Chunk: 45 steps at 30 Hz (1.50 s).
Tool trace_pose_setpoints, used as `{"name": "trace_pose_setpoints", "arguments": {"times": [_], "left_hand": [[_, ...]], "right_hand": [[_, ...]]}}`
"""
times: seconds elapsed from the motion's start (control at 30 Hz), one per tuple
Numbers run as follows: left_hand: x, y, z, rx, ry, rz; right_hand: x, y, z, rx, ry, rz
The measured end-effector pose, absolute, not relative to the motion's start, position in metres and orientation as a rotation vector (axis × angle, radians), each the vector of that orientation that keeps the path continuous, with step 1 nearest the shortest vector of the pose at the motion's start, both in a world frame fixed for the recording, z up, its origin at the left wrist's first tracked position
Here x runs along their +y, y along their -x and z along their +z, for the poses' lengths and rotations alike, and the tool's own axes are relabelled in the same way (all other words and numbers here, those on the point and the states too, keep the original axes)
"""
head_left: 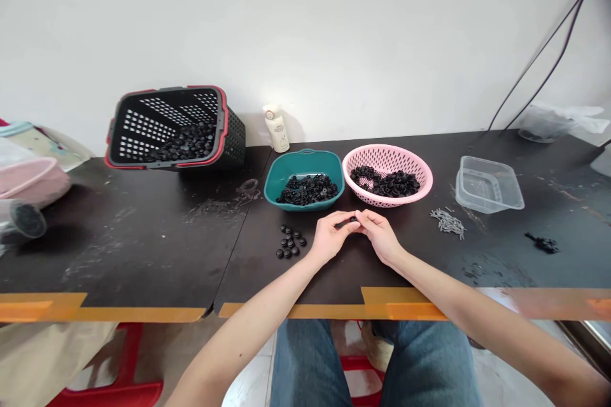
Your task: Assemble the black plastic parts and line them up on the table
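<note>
My left hand (331, 235) and my right hand (379, 233) meet above the table, in front of the two bowls. Between their fingertips they pinch a small round black part (353, 219), mostly hidden by the fingers. Left of my left hand lies a loose group of round black caps (289, 243). Behind my hands stand a teal basin (304, 203) holding small black parts (310, 189) and a pink colander (389, 201) with black ring-like pieces (398, 184). A small heap of thin grey pins (447, 222) lies to the right of my right hand.
At the back left, a dark basket (236, 140) with red trim leans tilted, holding black parts. A white bottle (277, 130) stands beside it. Rightward are a clear plastic tub (491, 194) and a black clump (543, 243). Orange tape (305, 311) runs along the table's front edge.
</note>
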State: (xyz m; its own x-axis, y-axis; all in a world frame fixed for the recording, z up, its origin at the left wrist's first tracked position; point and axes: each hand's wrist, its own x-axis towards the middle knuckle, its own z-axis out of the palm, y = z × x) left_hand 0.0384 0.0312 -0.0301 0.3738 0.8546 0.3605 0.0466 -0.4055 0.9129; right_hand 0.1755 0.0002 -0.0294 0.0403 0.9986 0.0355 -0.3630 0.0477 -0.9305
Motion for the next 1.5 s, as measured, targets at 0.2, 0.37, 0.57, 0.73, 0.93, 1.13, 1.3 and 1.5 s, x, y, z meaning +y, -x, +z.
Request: {"name": "trace_pose_setpoints", "arguments": {"times": [0.2, 0.37, 0.57, 0.73, 0.93, 1.13, 1.3, 1.5], "left_hand": [[0.03, -0.037, -0.026, 0.864, -1.994, 1.246], [0.027, -0.033, -0.019, 0.842, -2.254, 1.221], [0.024, -0.031, -0.011, 0.917, -2.307, 1.149], [0.021, -0.033, -0.012, 0.786, -2.293, 1.148], [0.018, -0.032, -0.018, 0.757, -2.296, 1.085], [0.021, -0.032, -0.023, 0.773, -2.274, 1.118], [0.02, -0.036, -0.017, 0.707, -2.219, 1.113], [0.018, -0.036, -0.015, 0.725, -2.211, 1.131]], "right_hand": [[0.002, -0.172, -0.02, -0.966, 0.925, 1.229], [0.008, -0.178, -0.022, -0.98, 0.947, 1.261], [0.009, -0.189, -0.019, -1.232, 0.959, 1.027], [0.004, -0.193, -0.011, -1.736, 0.906, 0.89], [-0.001, -0.19, -0.014, -1.88, 1.013, 0.771], [0.0, -0.187, -0.016, -1.843, 1.046, 0.733], [0.001, -0.189, -0.012, -1.832, 0.987, 0.738], [0.0, -0.19, -0.012, -1.831, 0.973, 0.739]]}}
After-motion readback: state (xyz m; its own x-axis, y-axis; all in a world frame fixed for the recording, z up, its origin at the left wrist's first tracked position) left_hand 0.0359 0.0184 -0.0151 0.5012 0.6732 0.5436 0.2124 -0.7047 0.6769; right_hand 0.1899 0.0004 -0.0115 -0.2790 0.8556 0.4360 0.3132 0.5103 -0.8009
